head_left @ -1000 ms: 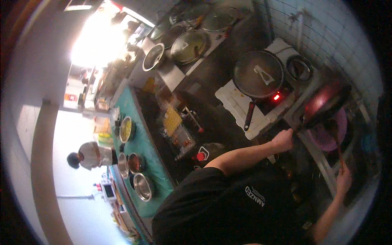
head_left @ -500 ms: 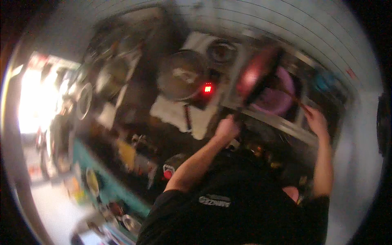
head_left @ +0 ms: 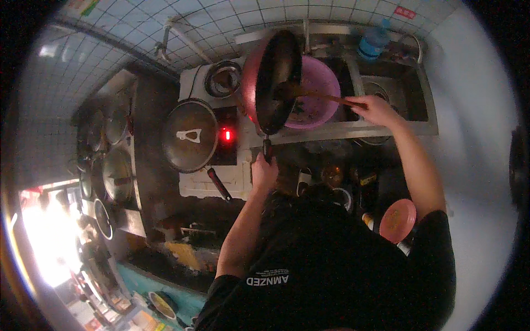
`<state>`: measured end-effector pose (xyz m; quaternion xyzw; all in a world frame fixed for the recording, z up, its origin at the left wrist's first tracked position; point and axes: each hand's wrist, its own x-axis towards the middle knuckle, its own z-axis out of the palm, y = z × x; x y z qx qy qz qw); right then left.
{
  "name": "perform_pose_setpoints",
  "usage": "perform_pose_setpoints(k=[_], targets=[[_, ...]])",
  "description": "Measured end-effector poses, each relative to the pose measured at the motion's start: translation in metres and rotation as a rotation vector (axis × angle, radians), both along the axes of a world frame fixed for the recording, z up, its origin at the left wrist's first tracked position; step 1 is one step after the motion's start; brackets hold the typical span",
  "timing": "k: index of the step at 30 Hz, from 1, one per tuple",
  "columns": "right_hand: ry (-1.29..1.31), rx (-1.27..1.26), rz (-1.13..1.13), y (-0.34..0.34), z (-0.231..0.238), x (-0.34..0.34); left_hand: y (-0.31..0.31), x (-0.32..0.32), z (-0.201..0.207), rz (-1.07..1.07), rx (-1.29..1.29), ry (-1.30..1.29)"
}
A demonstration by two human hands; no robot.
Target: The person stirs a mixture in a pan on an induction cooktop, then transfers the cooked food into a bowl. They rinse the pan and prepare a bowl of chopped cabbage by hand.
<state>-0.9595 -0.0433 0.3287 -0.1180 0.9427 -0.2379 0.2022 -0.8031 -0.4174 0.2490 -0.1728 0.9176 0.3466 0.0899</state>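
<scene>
My left hand (head_left: 265, 170) is closed round the dark handle of a wok (head_left: 279, 71) with a red outside and a dark inside. The wok is tipped steeply onto its side, its open face turned right above a pink-purple basin (head_left: 329, 83) in the sink. My right hand (head_left: 378, 110) grips the end of a wooden spatula (head_left: 326, 96). The spatula reaches left across the basin, and its head is at the inner face of the wok. Some dark bits lie in the basin, too small to name.
Left of the wok, a lidded pan (head_left: 190, 149) stands on an induction cooker (head_left: 226, 149) with a lit red display. A metal bowl (head_left: 222, 78) is behind it. To the right are a sink bowl (head_left: 406, 85) and a large blue water bottle (head_left: 374, 41). A pink bowl (head_left: 397, 220) sits low near my right arm.
The view has turned and sharpened. The wok now stands more on edge over the basin, and the spatula's head shows at its inside. Both hands keep their grips.
</scene>
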Motion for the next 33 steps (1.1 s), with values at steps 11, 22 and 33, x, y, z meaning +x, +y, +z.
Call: perform_pose_setpoints(k=[11,22,33], targets=[[0.172,0.172,0.009,0.020,0.040,-0.030,-0.008,-0.011,-0.026,0.052,0.055,0.004],[0.287,0.345,0.065,0.016,0.044,-0.052,-0.015,-0.015,-0.010,0.026,0.034,-0.019],[0.323,0.271,-0.140,-0.009,-0.021,0.007,-0.016,-0.002,-0.018,0.052,0.220,-0.003]])
